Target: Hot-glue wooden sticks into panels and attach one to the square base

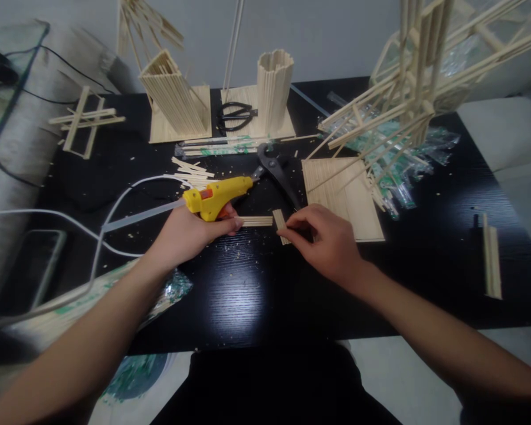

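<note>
My left hand (190,230) is closed around a yellow hot glue gun (223,195), whose nozzle points right and away from me. Its thumb and fingertips also pinch a short flat strip of wooden sticks (257,221). My right hand (330,242) pinches a small flat piece of joined sticks (279,223), held crosswise at the strip's right end. The two pieces are close together; I cannot tell whether they touch. Just beyond the gun's nozzle, dark-handled pliers (278,171) lie on the table. A translucent glue stick (144,214) sticks out behind the gun.
Stick towers (177,103) (274,88) stand on square bases at the back, beside black-handled scissors (236,116). A large stick framework (418,88) rises at right near a flat stick panel (345,198). Wrapped sticks (393,171), loose sticks (192,171) and a white cord (110,215) lie around.
</note>
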`<state>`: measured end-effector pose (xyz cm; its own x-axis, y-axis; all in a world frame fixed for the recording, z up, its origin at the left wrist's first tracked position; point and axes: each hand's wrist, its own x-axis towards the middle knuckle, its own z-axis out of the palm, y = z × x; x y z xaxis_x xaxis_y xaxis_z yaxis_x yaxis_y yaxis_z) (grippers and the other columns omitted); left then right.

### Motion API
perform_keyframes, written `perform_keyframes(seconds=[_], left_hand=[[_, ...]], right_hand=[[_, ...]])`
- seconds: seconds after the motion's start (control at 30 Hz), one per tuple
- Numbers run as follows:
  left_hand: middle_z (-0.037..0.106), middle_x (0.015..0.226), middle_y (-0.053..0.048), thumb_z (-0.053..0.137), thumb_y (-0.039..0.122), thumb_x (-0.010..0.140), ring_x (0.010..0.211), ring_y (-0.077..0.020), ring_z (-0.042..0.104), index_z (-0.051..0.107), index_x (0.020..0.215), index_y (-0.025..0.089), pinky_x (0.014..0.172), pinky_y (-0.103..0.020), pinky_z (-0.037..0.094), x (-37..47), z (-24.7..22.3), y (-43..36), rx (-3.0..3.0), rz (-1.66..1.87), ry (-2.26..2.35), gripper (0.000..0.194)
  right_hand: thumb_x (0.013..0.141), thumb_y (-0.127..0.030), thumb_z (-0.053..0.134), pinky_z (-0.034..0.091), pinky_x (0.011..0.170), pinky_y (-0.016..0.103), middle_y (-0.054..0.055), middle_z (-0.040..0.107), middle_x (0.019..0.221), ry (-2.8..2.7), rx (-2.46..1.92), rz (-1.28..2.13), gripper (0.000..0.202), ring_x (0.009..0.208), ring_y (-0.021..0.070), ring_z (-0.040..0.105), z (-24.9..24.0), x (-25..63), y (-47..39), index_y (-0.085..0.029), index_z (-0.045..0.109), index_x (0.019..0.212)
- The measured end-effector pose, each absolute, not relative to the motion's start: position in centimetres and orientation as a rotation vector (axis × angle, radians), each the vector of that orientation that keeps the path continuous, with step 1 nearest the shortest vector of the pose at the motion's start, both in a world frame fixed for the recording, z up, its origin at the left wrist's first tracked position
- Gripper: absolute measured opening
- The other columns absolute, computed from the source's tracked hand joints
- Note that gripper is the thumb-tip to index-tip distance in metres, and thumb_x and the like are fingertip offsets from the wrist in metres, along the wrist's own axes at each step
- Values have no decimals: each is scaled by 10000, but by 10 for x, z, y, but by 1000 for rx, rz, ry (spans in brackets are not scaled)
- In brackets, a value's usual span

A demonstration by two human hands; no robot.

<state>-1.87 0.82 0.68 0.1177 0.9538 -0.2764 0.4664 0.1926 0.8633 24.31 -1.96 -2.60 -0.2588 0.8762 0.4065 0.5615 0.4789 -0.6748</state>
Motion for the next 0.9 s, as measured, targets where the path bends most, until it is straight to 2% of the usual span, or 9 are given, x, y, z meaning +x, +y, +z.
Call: perform_keyframes(seconds=[0.07, 0.13, 0.43, 0.5, 0.7, 0.9], left_hand=[[740, 775, -4, 844, 361, 756, 804, -200, 712, 684, 793, 229, 819, -321, 562, -19, 6, 8, 1436, 594, 1468, 211], [743, 790, -5, 835, 386, 771, 818, -205, 711, 686, 798, 230, 808, -313, 554, -20, 6, 9, 1473, 561, 1470, 218], [737, 772, 4, 848, 340, 765, 768, -187, 706, 690, 787, 229, 765, -293, 560, -21, 2, 10, 1491, 562, 1420, 194], [739, 771, 10, 844, 333, 769, 754, -177, 704, 695, 787, 226, 766, -286, 559, -20, 2, 10, 1486, 550, 1398, 184], [740, 749, 17, 831, 345, 794, 727, -158, 695, 706, 775, 220, 724, -258, 548, -16, 2, 7, 1498, 498, 1380, 178], [773, 789, 1, 843, 354, 789, 777, -177, 728, 747, 789, 222, 757, -266, 575, -15, -2, 4, 1508, 487, 1361, 163]], right_hand=[[925, -238, 763, 546, 760, 360, 57, 726, 888, -2038, -1136, 449, 89, 851, 229, 673, -30, 243, -19, -219, 676, 925], [914, -184, 742, 555, 829, 405, 79, 743, 953, -2119, -1103, 421, 99, 931, 263, 671, -32, 243, -19, -216, 685, 989], [909, 24, 510, 544, 888, 448, 77, 771, 985, -2172, -1120, 322, 364, 983, 281, 650, -36, 244, -19, -215, 704, 1104], [921, 12, 519, 544, 892, 448, 88, 772, 1001, -2158, -1105, 311, 335, 977, 281, 652, -35, 244, -19, -200, 701, 1107], [997, -173, 633, 537, 902, 438, 91, 772, 1057, -2230, -1042, 399, 163, 1002, 269, 676, -34, 237, -25, -207, 715, 1133], [1028, -186, 620, 530, 854, 416, 92, 772, 1015, -2270, -1055, 328, 158, 954, 252, 667, -37, 234, -26, -183, 758, 1103]])
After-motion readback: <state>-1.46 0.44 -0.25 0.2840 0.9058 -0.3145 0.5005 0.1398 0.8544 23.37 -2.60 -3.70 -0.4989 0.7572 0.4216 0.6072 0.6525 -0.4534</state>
